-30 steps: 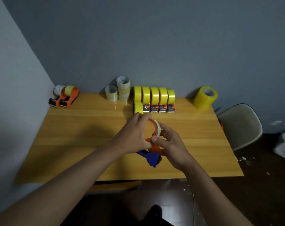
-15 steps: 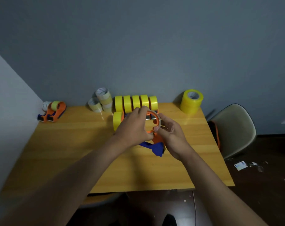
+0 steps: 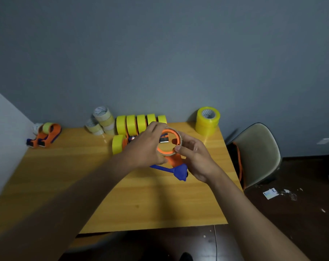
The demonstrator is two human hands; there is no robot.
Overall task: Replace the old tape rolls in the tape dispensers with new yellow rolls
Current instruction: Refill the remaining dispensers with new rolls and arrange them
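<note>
Step in hand: the old roll, a thin pale ring worn nearly to its core, sits on the wheel of the orange-and-blue dispenser held above the bench.
Left hand: fingers curled over the left side of the ring, thumb beneath, gripping it.
Right hand: thumb and forefinger pinch the right edge of the ring; the other fingers are loosely bent, and the palm seems to steady the dispenser's blue handle (partly hidden).
Done so far: judging by the far edge, five dispensers in a row already carry yellow rolls, and a sixth lies in front of them; beside them lies a heap of spent pale rolls.
Left to do: pull this ring off and fit a fresh one from the yellow stack at the far right corner.
Also waiting: two dispensers at the far left, with pale rolls (probably not yet changed).
</note>
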